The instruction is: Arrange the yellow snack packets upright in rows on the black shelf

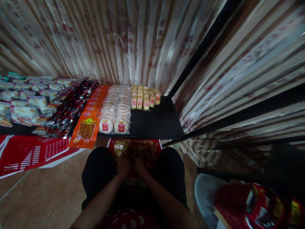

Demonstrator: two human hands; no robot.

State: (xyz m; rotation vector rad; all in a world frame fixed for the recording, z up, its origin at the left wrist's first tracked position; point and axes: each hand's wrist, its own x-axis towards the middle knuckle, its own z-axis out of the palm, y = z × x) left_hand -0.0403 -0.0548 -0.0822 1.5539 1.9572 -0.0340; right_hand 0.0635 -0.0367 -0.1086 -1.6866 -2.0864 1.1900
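Between my knees, under the shelf's front edge, is a red basket (158, 143) with a pale rim. It holds gold-wrapped packets (119, 147) on the left and brownish pieces (149, 149) on the right. My left hand (123, 167) reaches in near the gold packets. Close beside it, my right hand (139, 165) is in the middle of the basket. Dim light and the packets hide the fingers of both, so I cannot make out what they touch or hold. Small yellow packets (146, 102) stand stacked on the black shelf (157, 122) above.
Clear bags of round white crackers (121, 124), orange snack packets (89, 127), dark red packets (69, 111) and white packets (26, 111) line the shelf leftward. A red basket (33, 152) stands below left. Dark poles and striped sheeting (133, 38) enclose the back; a grey stool (207, 194) sits right.
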